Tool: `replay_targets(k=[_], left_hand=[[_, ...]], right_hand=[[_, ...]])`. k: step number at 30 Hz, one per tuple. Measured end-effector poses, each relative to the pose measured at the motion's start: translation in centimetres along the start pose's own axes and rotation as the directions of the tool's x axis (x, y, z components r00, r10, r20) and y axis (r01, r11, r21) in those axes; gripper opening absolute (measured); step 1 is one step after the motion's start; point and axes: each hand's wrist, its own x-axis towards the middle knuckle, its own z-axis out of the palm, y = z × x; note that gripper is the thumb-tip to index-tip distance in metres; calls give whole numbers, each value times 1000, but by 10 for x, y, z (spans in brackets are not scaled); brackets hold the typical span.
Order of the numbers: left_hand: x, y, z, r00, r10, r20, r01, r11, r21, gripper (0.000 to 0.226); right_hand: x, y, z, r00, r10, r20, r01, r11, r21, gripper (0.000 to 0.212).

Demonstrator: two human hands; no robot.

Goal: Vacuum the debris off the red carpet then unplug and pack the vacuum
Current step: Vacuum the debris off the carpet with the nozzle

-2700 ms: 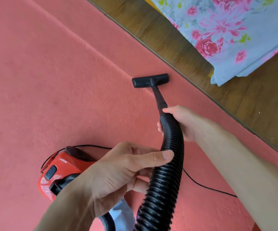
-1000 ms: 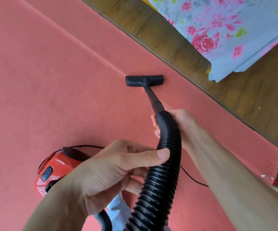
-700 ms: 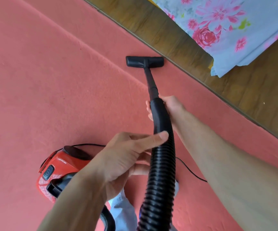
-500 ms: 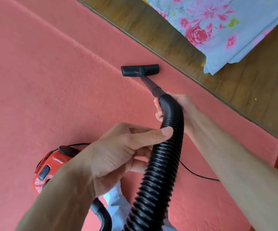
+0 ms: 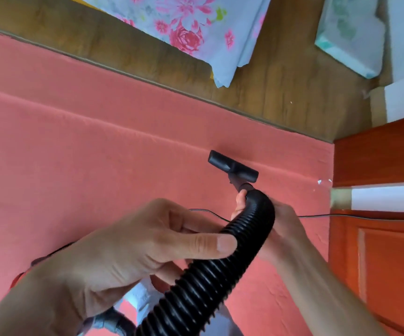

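Note:
The black ribbed vacuum hose (image 5: 210,275) rises from the bottom of the head view and bends toward the black floor nozzle (image 5: 232,169), which sits on the red carpet (image 5: 74,154). My left hand (image 5: 133,253) grips the hose in its middle, thumb laid along the ribs. Further along, my right hand (image 5: 278,226) grips the hose end just behind the nozzle. Only a sliver of the red vacuum body (image 5: 20,277) shows behind my left arm. A few white specks of debris (image 5: 320,182) lie on the carpet near the door.
A thin black power cord (image 5: 366,216) runs across the carpet to the right. An orange-red door (image 5: 378,251) bounds the carpet on the right. Beyond the carpet edge lies wooden floor (image 5: 281,88) with a floral sheet (image 5: 196,27) hanging over it.
My view has swung to the right, bringing the door and cord into sight. The nozzle now lies nearer the door, turned at a slant. The vacuum body is almost hidden behind my left arm.

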Motion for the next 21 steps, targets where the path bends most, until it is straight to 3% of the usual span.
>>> replay_targets(k=[2, 4, 10, 13, 14, 18, 21], left_hand=[[13, 12, 12, 994, -20, 105, 17, 1000, 24, 31], [31, 17, 25, 992, -54, 117, 40, 992, 118, 35], [81, 28, 69, 984, -127, 125, 87, 954, 287, 38], [104, 29, 92, 981, -155, 118, 109, 938, 328, 33], [113, 28, 99, 979, -172, 110, 127, 936, 327, 32], [147, 19, 126, 978, -208, 23, 191, 935, 299, 23], [167, 13, 138, 969, -246, -9, 235, 913, 334, 19]], right_hand=[[3, -7, -15, 999, -17, -35, 19, 997, 76, 24], [6, -19, -34, 993, -62, -102, 79, 982, 171, 7], [14, -47, -100, 954, -162, -253, 240, 919, 314, 37], [13, -63, -121, 956, -177, -235, 253, 902, 350, 13], [15, -68, -129, 958, -180, -224, 253, 898, 361, 14], [32, -80, -157, 934, -105, -341, 241, 892, 383, 36], [40, -90, -161, 913, -10, -407, 174, 913, 368, 38]])
